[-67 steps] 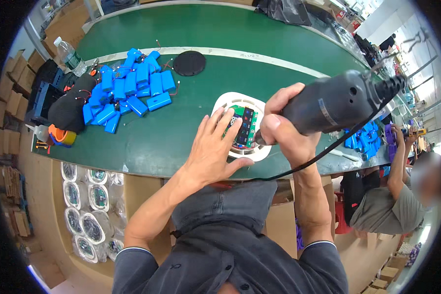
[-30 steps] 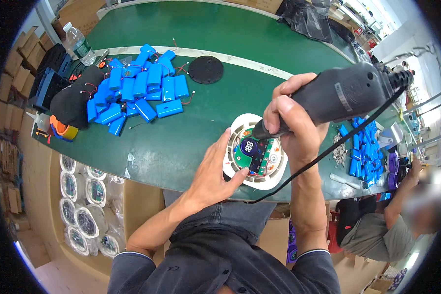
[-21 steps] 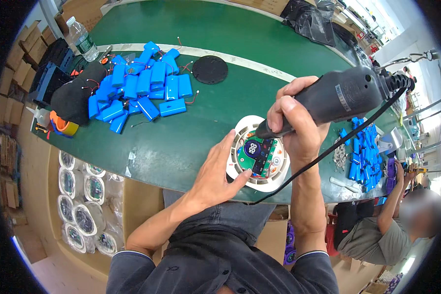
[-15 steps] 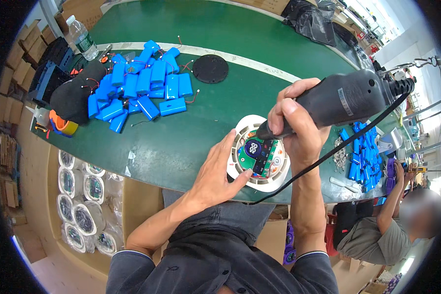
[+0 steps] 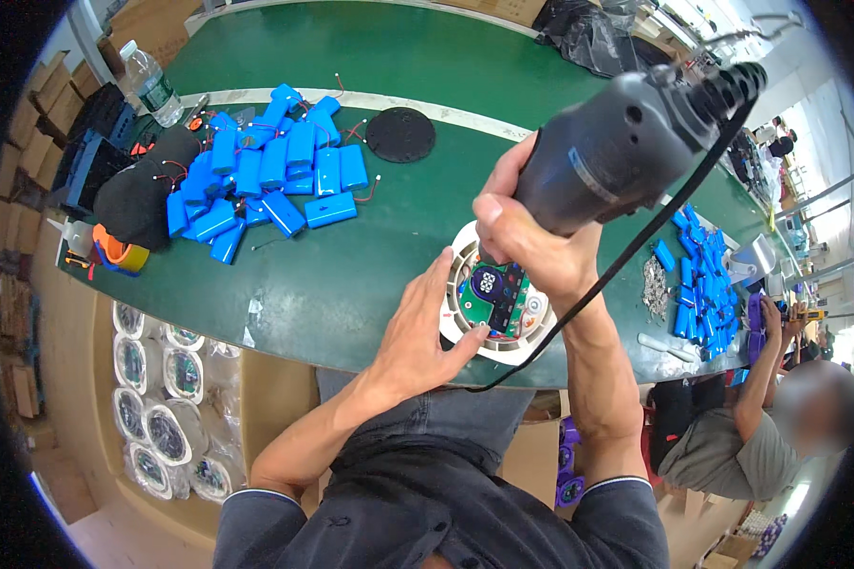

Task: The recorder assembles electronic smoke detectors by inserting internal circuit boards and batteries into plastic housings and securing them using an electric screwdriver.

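A white round housing (image 5: 460, 322) lies on the green table in front of me, holding a green circuit board (image 5: 478, 309) with a dark display panel and several wires. My left hand (image 5: 413, 327) steadies it from the left, fingers along the rim and thumb at its near side. Gripped in my right hand (image 5: 531, 237) is a black corded electric screwdriver (image 5: 607, 156), slanting over the far part of the board. The hand hides its tip, so contact with the board cannot be told.
Blue battery packs (image 5: 275, 161) with wire leads are heaped left, near a black disc (image 5: 400, 135) and water bottle (image 5: 152, 83). More blue packs (image 5: 702, 275) and small metal screws (image 5: 655, 287) lie right. A box (image 5: 256, 398) holds wrapped units. A co-worker (image 5: 740, 446) sits at right.
The screwdriver has come up and tilted more upright, its rear end moving away from me, and my right hand has risen with it. My left hand stays on the housing.
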The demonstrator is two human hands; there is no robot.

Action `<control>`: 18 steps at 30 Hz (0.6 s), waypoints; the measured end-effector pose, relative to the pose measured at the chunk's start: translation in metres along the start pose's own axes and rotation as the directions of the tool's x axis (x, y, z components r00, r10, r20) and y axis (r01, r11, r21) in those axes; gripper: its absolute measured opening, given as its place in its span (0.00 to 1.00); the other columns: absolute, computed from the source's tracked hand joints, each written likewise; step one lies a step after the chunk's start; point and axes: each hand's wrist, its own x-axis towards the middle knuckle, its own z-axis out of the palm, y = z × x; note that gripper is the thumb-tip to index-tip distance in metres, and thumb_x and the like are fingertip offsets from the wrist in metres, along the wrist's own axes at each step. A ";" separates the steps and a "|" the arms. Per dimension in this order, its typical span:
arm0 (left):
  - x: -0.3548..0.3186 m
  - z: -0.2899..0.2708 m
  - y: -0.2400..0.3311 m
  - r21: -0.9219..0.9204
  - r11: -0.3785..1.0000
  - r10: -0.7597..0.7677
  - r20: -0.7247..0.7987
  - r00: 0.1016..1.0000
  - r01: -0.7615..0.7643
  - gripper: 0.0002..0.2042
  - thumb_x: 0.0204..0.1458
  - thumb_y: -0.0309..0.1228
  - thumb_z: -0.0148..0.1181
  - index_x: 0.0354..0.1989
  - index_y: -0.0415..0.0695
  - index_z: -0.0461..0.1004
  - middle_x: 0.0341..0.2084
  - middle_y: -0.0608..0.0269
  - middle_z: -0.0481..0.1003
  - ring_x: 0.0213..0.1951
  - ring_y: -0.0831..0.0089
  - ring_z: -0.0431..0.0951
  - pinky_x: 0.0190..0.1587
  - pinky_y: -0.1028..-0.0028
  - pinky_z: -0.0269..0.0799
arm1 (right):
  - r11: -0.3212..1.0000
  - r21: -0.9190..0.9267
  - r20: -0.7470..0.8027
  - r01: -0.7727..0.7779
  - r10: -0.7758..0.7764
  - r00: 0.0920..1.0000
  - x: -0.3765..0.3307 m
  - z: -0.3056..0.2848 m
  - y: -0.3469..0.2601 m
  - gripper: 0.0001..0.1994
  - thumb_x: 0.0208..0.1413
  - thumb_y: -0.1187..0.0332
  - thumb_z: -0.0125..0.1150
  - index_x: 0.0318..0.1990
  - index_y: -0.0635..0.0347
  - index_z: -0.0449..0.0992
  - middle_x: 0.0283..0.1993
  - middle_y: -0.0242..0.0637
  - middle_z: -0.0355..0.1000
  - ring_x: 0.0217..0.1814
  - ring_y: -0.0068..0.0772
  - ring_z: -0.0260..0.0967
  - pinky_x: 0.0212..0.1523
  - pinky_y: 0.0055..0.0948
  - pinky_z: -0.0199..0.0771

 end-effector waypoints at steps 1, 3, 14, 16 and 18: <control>0.000 0.000 0.000 -0.001 1.000 0.005 -0.003 1.000 -0.005 0.43 0.46 0.37 0.64 0.65 0.30 0.46 0.59 0.36 0.59 0.59 0.45 0.61 0.61 0.59 0.57 | 0.999 0.031 0.057 0.012 -0.014 0.998 -0.002 0.000 -0.001 0.10 0.48 0.78 0.60 0.34 0.63 0.64 0.21 0.34 0.63 0.16 0.21 0.60 0.18 0.22 0.60; 0.000 0.000 0.000 0.024 0.999 0.035 -0.001 0.999 -0.035 0.44 0.46 0.38 0.65 0.65 0.30 0.46 0.59 0.37 0.59 0.59 0.45 0.61 0.61 0.59 0.57 | 0.997 -0.005 0.070 0.073 -0.073 0.995 -0.007 -0.004 0.000 0.10 0.47 0.77 0.59 0.34 0.63 0.63 0.22 0.36 0.64 0.17 0.21 0.60 0.19 0.22 0.62; 0.040 -0.025 0.012 0.342 0.911 0.279 -0.099 0.955 -0.231 0.10 0.41 0.23 0.67 0.34 0.41 0.79 0.32 0.59 0.73 0.37 0.62 0.72 0.38 0.67 0.70 | 0.960 0.103 -0.169 0.262 -0.243 0.955 -0.054 -0.048 -0.033 0.12 0.49 0.73 0.57 0.39 0.62 0.62 0.26 0.39 0.61 0.16 0.26 0.59 0.21 0.28 0.65; 0.056 -0.025 0.013 0.373 0.883 0.309 -0.006 0.951 -0.284 0.09 0.41 0.23 0.66 0.33 0.42 0.79 0.32 0.59 0.73 0.36 0.61 0.72 0.38 0.67 0.70 | 0.947 0.110 -0.167 0.301 -0.281 0.945 -0.070 -0.058 -0.035 0.12 0.49 0.73 0.57 0.39 0.62 0.62 0.27 0.39 0.61 0.16 0.26 0.59 0.21 0.28 0.65; 0.068 -0.025 0.010 0.392 0.860 0.315 0.093 0.945 -0.325 0.07 0.41 0.23 0.65 0.31 0.43 0.78 0.30 0.59 0.73 0.36 0.60 0.72 0.37 0.67 0.69 | 0.929 0.189 -0.215 0.318 -0.277 0.937 -0.087 -0.064 -0.039 0.13 0.47 0.76 0.59 0.38 0.61 0.62 0.26 0.39 0.63 0.17 0.26 0.61 0.20 0.26 0.66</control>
